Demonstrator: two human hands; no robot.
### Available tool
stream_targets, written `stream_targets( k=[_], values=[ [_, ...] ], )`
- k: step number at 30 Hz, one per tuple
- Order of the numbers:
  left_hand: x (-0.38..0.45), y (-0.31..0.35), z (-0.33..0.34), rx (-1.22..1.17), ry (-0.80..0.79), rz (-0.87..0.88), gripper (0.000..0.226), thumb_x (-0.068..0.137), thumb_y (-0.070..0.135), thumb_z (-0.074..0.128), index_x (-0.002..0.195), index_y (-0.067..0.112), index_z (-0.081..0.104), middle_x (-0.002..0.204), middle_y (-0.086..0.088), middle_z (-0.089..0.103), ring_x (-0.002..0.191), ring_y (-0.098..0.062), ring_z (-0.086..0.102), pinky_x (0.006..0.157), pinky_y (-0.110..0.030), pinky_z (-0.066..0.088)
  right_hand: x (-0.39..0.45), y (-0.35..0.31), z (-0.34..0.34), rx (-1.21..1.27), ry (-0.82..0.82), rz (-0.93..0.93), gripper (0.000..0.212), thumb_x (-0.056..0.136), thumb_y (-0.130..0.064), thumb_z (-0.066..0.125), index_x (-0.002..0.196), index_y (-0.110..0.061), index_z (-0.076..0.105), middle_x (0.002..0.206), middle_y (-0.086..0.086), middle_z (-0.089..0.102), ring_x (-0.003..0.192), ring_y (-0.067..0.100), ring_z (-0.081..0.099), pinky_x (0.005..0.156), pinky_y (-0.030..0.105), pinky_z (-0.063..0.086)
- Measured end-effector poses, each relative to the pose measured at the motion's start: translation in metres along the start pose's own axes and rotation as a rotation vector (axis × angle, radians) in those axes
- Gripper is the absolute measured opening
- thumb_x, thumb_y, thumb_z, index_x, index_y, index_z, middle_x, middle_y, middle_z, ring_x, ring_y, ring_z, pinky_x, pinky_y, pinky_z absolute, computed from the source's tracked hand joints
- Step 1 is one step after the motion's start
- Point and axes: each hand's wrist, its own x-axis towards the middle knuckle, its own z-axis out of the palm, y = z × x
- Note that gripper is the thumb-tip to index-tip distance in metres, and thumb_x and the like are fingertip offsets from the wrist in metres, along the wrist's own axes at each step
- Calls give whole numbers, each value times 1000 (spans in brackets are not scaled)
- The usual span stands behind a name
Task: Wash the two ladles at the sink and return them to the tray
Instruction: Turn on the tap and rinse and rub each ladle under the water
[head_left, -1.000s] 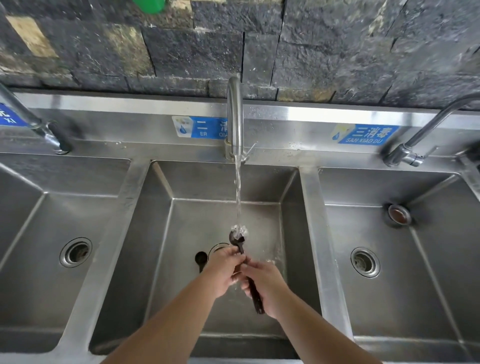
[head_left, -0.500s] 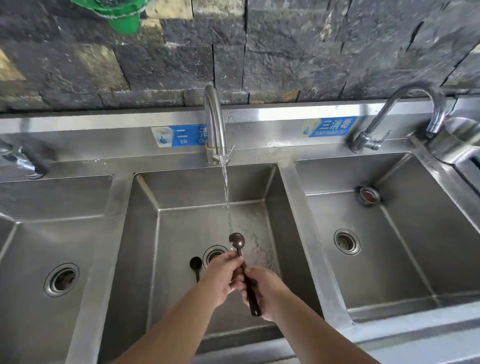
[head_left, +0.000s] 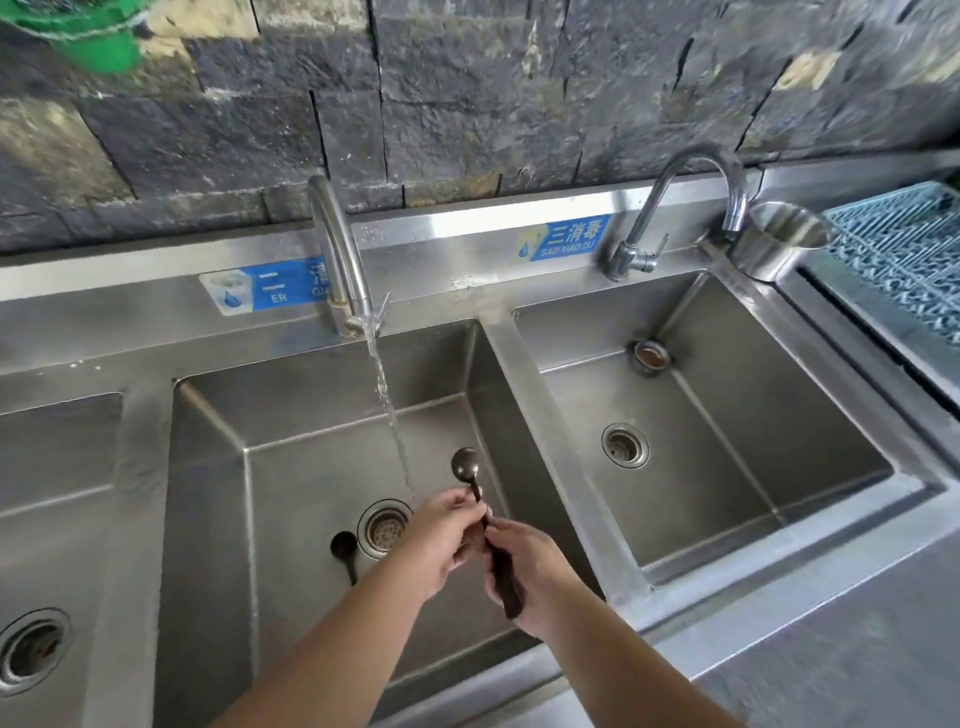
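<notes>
Steel sink (head_left: 332, 415), both hands (head_left: 483, 545) gripping one dark ladle (head_left: 465, 462); second ladle (head_left: 344, 545) just left, on basin floor.

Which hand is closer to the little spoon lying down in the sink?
The left hand. It is just right of the lying ladle, beside the drain. The right hand is farther right, gripping the other ladle.

Two dark ladles show: one ladle (head_left: 470, 486) held up over the middle basin, the other ladle (head_left: 344, 551) lying on that basin's floor beside the drain. There are three sink basins, the left basin (head_left: 57, 467), the middle basin (head_left: 291, 415) and the right basin (head_left: 727, 395), and three drains, one in each. Two taps, the running tap (head_left: 335, 249) and a dry tap (head_left: 675, 208), two blue labels, one steel cup (head_left: 779, 239) and two hands, the left hand (head_left: 441, 540) and the right hand (head_left: 530, 566), complete the count.
</notes>
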Motion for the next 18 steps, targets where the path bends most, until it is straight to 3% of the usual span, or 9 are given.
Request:
stream_targets(
  k=[2, 5, 10, 12, 15, 18],
  values=[
    [6, 4, 24, 35, -37, 37, 17, 90, 4, 61, 100, 17, 65, 85, -8, 63, 64, -16, 52, 55, -25, 32, -3, -15, -16, -61, 40, -103, 24, 94, 5, 50, 92, -3, 73, 57, 11, 60, 41, 16, 51, 37, 20, 39],
    [22, 10, 63, 105, -51, 69, 24, 88, 6, 65, 109, 17, 68, 88, -8, 67, 67, -14, 58, 49, -19, 42, -7, -41, -40, -203, 76, -242, 25, 87, 7, 57, 79, -8, 76, 60, 13, 57, 47, 19, 50, 44, 26, 36],
    [66, 16, 137, 271, -69, 125, 17, 87, 8, 67, 96, 20, 73, 79, 0, 69, 63, -9, 62, 50, -15, 46, 9, -98, -97, -366, 315, -328, 19, 90, -11, 64, 80, -19, 78, 73, 6, 77, 65, 18, 69, 63, 33, 54],
    [89, 14, 169, 361, -68, 142, 17, 87, 12, 68, 102, 20, 73, 79, 4, 69, 65, -7, 64, 51, -14, 47, 26, -125, -129, -452, 385, -309, 17, 90, -13, 65, 81, -19, 78, 65, -1, 75, 57, 12, 66, 58, 30, 51],
    [126, 6, 211, 457, -107, 134, 11, 88, 16, 67, 93, 25, 73, 76, 4, 69, 65, -7, 64, 52, -16, 52, 55, -164, -180, -721, 410, -251, 17, 85, -17, 66, 73, -19, 78, 48, -7, 63, 44, 10, 51, 51, 29, 41],
    [166, -8, 246, 570, -124, 109, 20, 87, 13, 67, 74, 27, 72, 67, -5, 68, 59, -18, 63, 62, -34, 59, 85, -194, -224, -904, 392, -181, 11, 73, -22, 63, 67, -23, 73, 44, -4, 61, 41, 12, 53, 49, 27, 45]
  ],
)
